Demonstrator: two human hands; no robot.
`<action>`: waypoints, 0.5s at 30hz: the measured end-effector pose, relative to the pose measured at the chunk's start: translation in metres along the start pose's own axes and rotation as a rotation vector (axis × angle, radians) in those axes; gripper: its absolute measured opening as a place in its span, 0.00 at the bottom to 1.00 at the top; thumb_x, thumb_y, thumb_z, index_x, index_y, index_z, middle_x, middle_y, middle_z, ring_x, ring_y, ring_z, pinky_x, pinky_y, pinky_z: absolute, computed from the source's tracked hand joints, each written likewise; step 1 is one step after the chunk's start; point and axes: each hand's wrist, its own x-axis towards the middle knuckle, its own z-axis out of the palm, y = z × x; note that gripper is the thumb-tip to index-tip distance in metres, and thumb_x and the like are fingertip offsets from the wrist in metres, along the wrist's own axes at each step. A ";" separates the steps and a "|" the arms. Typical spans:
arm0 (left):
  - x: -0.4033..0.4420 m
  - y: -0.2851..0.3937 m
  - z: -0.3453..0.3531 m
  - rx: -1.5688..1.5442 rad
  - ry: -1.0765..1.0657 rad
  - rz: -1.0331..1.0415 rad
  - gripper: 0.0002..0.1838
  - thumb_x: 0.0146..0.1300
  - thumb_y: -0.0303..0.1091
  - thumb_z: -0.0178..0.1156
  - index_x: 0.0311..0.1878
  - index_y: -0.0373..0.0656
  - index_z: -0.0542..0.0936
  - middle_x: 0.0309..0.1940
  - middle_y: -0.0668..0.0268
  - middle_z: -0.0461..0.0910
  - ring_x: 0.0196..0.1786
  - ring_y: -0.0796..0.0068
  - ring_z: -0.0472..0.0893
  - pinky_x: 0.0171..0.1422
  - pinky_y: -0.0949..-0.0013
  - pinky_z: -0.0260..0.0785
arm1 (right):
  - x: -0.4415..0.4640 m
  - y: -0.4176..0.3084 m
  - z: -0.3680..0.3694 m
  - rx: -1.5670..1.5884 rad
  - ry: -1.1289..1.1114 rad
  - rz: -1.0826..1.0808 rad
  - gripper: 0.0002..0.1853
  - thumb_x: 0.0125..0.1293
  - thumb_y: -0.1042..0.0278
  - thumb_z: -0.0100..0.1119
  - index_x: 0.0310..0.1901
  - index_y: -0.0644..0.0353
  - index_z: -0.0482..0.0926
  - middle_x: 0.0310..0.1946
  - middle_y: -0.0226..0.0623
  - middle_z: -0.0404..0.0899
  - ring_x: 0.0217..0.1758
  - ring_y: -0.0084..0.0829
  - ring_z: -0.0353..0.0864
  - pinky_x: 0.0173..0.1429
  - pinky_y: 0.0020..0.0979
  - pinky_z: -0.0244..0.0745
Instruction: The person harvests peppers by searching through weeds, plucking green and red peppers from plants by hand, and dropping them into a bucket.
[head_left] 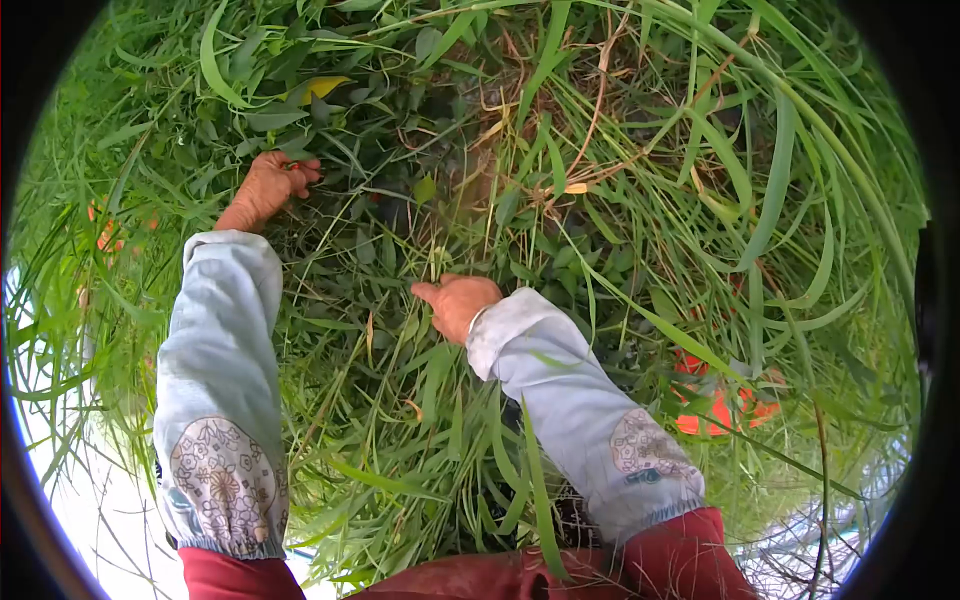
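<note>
My left hand [268, 190] reaches into dark leafy plants [345, 145] at the upper left. Its fingers are curled together among the leaves, and what they pinch is too hidden to make out. Lower and nearer the middle, my right hand [462, 305] is closed low in the growth, with thin grass stems [437, 262] at its fingertips. Pale blue sleeve covers [225, 340] with patterned patches run over both forearms. Tangled stems and leaves hide the ground between the two hands.
Long grass blades [785, 170] arch across the upper right. Dry brown stalks [600, 100] and a yellow leaf [322, 88] show among the green. An orange-red object [715, 405], partly covered by grass, lies at the right. More orange bits [108, 237] show at the left.
</note>
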 end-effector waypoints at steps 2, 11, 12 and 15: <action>-0.006 0.005 -0.001 -0.010 0.001 -0.029 0.13 0.51 0.28 0.55 0.42 0.42 0.80 0.34 0.67 0.81 0.28 0.80 0.75 0.32 0.75 0.66 | 0.000 -0.001 -0.002 -0.001 -0.011 0.004 0.28 0.58 0.62 0.55 0.62 0.40 0.63 0.48 0.41 0.72 0.49 0.41 0.75 0.51 0.38 0.72; -0.047 0.001 0.024 0.299 -0.187 0.035 0.08 0.54 0.22 0.57 0.37 0.41 0.81 0.31 0.73 0.78 0.33 0.83 0.72 0.39 0.77 0.66 | -0.005 -0.002 -0.008 0.047 -0.018 0.001 0.30 0.59 0.59 0.57 0.63 0.38 0.62 0.58 0.47 0.67 0.57 0.42 0.71 0.59 0.37 0.68; -0.053 -0.002 0.026 0.299 -0.185 0.034 0.08 0.54 0.22 0.57 0.37 0.41 0.81 0.31 0.73 0.78 0.33 0.83 0.72 0.39 0.77 0.66 | -0.005 -0.002 -0.008 0.046 -0.019 -0.002 0.30 0.59 0.59 0.57 0.63 0.38 0.62 0.58 0.47 0.67 0.57 0.42 0.71 0.59 0.37 0.68; -0.070 -0.004 0.031 0.179 -0.204 0.290 0.07 0.57 0.25 0.57 0.39 0.42 0.80 0.32 0.72 0.78 0.33 0.82 0.74 0.38 0.77 0.68 | -0.007 0.001 -0.002 0.075 0.085 -0.040 0.28 0.57 0.68 0.55 0.61 0.43 0.66 0.47 0.42 0.72 0.49 0.41 0.76 0.53 0.37 0.71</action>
